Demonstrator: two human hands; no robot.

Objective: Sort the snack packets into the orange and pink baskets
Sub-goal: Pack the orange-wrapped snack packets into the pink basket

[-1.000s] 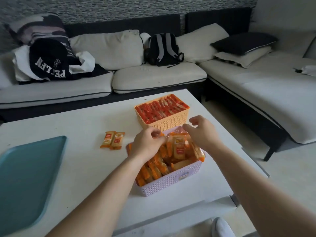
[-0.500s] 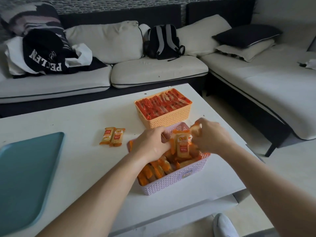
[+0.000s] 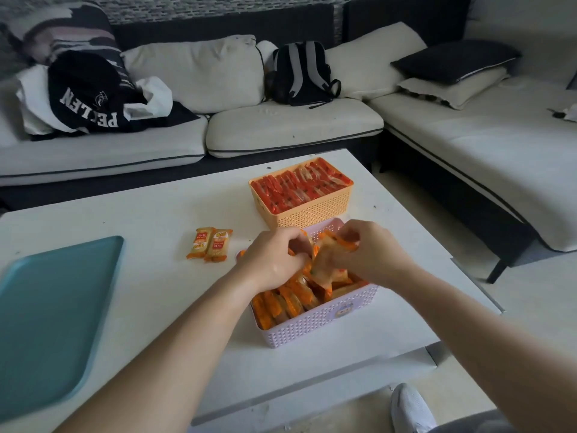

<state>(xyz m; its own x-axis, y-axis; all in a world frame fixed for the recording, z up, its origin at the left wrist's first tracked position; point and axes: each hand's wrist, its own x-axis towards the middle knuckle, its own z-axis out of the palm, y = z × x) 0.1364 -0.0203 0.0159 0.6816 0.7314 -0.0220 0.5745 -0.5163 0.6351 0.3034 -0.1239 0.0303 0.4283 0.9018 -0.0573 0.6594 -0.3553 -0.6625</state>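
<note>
Over the pink basket (image 3: 324,323), set near the right edge of the tabletop (image 3: 150,295) and touching the orange basket (image 3: 307,210) behind it, the left grip (image 3: 274,260) and right grip (image 3: 373,256) are both found curled tight on orange snack packets (image 3: 326,260), with two loose packets (image 3: 209,245) noted mid-tabletop.

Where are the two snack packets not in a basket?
In the head view, the two loose packets lie side by side on the white table, between the teal tray and the pink basket.
</note>
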